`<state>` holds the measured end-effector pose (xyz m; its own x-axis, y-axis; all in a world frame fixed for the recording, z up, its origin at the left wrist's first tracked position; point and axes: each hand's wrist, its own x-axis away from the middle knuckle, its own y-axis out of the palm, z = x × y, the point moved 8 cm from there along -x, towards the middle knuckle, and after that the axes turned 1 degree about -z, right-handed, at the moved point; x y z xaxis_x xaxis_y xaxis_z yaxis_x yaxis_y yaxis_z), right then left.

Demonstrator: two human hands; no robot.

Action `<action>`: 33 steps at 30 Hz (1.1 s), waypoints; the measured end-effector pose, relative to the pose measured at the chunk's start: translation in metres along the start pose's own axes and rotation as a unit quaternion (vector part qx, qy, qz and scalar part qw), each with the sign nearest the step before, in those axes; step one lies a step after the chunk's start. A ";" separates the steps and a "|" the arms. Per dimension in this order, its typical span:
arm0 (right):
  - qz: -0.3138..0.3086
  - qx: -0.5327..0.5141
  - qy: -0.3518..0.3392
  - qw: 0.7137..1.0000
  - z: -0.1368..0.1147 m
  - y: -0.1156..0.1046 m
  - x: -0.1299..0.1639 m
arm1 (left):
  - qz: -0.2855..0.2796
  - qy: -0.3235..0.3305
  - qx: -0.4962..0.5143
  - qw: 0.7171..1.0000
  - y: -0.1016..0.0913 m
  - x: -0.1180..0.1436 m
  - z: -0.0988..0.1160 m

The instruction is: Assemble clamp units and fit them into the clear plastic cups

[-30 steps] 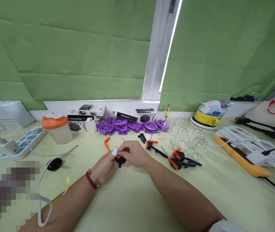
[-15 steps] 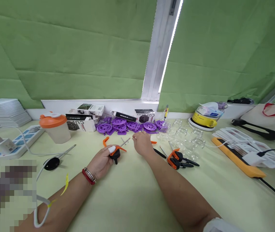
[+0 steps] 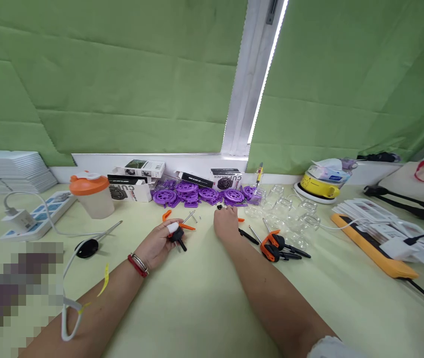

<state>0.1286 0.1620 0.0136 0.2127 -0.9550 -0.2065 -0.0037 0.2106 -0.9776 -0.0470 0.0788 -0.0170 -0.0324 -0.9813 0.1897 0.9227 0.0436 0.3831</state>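
My left hand grips an orange-and-black clamp, with its orange arms spread and a thin metal rod angled up to the right. A white wrap covers the thumb. My right hand is closed just above the table, right of the clamp; a small black bit shows at its fingertips, too small to name. Between the hands lie tiny screw-like pieces. Beside my right hand, a black handle lies on the table. Further right rest more orange-and-black clamps with metal rods.
Purple wheel-shaped parts are heaped behind the hands, near cup-holder boxes. Clear glass cups stand at right, with an orange power strip beyond. An orange-lidded shaker and a white power strip are at left.
My right hand has drawn slightly right, away from the rod of the clamp. The clamp in my left hand has turned a little. The whole view has shifted slightly.
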 end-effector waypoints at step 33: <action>-0.177 -0.544 -0.067 0.817 -0.029 0.008 0.080 | 0.037 0.151 -0.214 0.964 0.010 0.014 0.026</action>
<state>0.1171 0.0809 -0.0117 0.4935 -0.8692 0.0326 -0.7701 -0.4540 -0.4481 -0.0485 0.0701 0.0130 0.0932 -0.9911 -0.0951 0.9943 0.0975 -0.0421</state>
